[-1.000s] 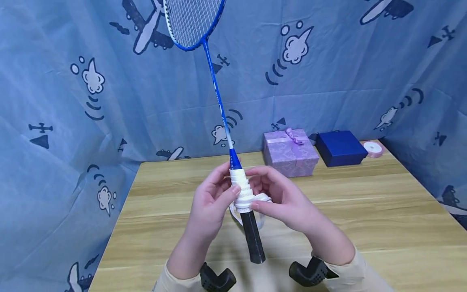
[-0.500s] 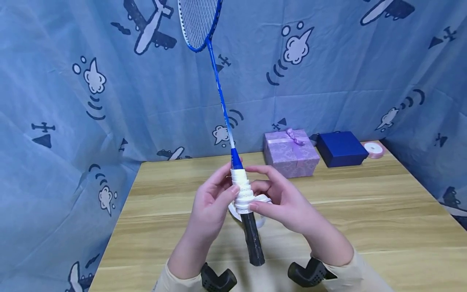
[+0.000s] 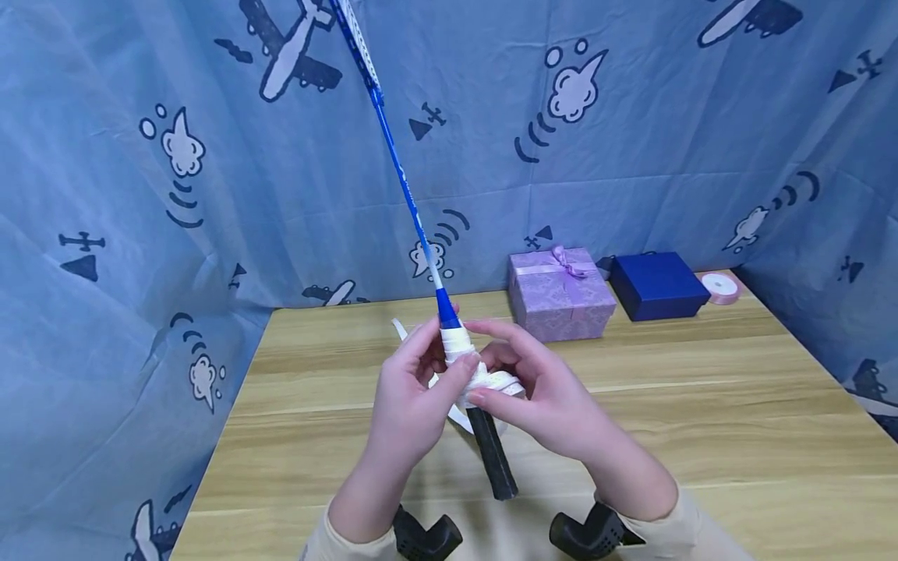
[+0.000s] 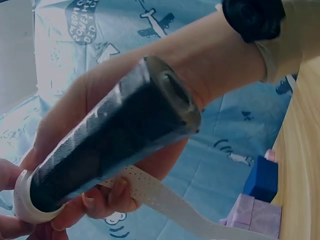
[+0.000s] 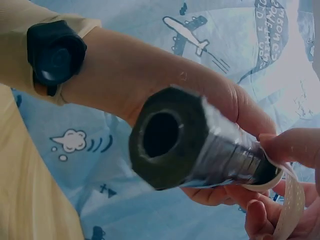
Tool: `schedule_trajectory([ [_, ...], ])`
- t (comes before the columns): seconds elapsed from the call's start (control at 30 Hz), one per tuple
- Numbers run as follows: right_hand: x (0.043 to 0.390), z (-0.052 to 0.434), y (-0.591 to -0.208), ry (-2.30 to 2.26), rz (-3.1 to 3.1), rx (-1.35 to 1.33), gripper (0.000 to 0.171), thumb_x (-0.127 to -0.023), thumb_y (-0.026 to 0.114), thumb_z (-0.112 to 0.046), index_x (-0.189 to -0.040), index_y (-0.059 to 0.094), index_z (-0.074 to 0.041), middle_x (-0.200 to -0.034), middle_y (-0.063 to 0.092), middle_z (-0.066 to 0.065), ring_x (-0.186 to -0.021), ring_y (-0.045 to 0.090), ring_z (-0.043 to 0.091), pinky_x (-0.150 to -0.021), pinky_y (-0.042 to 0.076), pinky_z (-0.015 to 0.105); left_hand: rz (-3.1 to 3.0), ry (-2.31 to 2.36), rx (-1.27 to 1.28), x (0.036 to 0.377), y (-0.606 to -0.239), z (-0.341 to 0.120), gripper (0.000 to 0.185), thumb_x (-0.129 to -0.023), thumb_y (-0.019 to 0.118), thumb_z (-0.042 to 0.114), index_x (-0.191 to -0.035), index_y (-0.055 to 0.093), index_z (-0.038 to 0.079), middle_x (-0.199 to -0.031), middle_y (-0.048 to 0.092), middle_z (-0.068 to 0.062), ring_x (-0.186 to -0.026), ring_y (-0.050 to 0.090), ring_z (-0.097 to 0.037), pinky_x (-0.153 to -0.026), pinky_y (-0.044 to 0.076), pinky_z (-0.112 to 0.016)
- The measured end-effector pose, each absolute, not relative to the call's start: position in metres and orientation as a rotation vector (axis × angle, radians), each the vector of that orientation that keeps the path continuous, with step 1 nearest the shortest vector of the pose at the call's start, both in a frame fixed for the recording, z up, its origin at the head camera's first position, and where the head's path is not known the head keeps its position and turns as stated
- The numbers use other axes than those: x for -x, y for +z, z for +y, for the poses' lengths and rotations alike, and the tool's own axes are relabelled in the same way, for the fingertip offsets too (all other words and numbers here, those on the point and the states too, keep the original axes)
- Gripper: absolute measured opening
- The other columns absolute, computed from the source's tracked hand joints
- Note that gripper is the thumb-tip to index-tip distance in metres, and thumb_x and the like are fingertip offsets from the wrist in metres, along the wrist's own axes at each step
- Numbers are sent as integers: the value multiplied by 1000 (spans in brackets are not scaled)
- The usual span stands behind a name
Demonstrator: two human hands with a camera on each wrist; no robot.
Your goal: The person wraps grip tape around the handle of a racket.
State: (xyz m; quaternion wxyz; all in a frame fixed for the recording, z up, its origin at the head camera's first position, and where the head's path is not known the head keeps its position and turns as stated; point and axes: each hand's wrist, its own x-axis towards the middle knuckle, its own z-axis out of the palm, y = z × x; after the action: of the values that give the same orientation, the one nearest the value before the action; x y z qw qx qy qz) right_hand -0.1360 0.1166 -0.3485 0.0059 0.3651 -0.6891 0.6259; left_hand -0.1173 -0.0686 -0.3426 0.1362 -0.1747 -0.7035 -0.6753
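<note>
A blue badminton racket (image 3: pixel 405 181) slants up and away over the table, its head edge-on and cut off by the top of the head view. White perforated grip tape (image 3: pixel 456 340) covers the upper handle in overlapping turns; the lower handle (image 3: pixel 494 458) is bare black. My left hand (image 3: pixel 414 401) grips the wrapped part, thumb on the tape. At the lowest turn, my right hand (image 3: pixel 547 393) pinches the tape between thumb and fingers. A loose tape strip (image 4: pixel 172 204) trails past the fingers in the left wrist view. The octagonal handle end (image 5: pixel 167 142) faces the right wrist camera.
On the wooden table (image 3: pixel 316 436), a lilac gift box (image 3: pixel 561 300) with a bow stands at the back. To its right are a dark blue box (image 3: pixel 658 287) and a pink ribbon roll (image 3: pixel 720 288). A blue patterned curtain (image 3: pixel 477 156) hangs behind.
The racket has turned about its shaft, so its head shows edge-on, and it leans further left. My left thumb has shifted right across the tape. A tape end now shows beyond my left hand.
</note>
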Motion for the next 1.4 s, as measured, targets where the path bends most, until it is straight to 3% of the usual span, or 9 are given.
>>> schedule_trajectory([
  [0.23,138,121,-350,2061,-2100,-1228,54,-97,64,7,-147,46,0,-104,69,16,-92,67,14,-72,60,27,-2007,-1977,576,117,-342,-70,45,-97,67,2,-141,61,6,-114,65,-15,-95,60,-24,-77,56,-23],
  [0.6,145,123,-352,2173,-1963,-1408,58,-97,60,11,-150,38,6,-110,70,7,-98,68,14,-76,62,29,-1932,-2171,649,119,-341,-75,51,-99,61,1,-150,53,4,-129,65,-20,-108,60,-24,-89,56,-22],
  [0.83,146,122,-352,2273,-1913,-1420,61,-97,59,12,-152,37,2,-119,71,8,-102,69,15,-81,63,31,-1896,-2228,688,121,-341,-76,50,-100,58,1,-150,52,5,-126,66,-24,-110,61,-25,-87,56,-23],
  [0.97,143,122,-351,2217,-1957,-1341,61,-96,62,11,-151,38,2,-111,70,10,-96,68,16,-75,63,32,-1927,-2175,632,121,-342,-75,50,-98,63,1,-147,55,7,-125,64,-19,-106,60,-25,-83,57,-22],
  [1.17,139,120,-350,2079,-2135,-1135,63,-92,71,6,-148,46,-7,-106,70,12,-92,68,17,-65,63,32,-1976,-2040,465,120,-341,-70,43,-93,75,4,-134,65,9,-106,65,-14,-93,61,-24,-76,57,-22],
  [1.4,139,119,-350,2060,-2131,-1194,53,-97,62,7,-147,45,-1,-105,65,21,-92,65,16,-74,62,29,-1917,-2128,452,118,-340,-71,46,-94,71,0,-139,63,7,-111,65,-17,-93,61,-24,-79,59,-22],
])
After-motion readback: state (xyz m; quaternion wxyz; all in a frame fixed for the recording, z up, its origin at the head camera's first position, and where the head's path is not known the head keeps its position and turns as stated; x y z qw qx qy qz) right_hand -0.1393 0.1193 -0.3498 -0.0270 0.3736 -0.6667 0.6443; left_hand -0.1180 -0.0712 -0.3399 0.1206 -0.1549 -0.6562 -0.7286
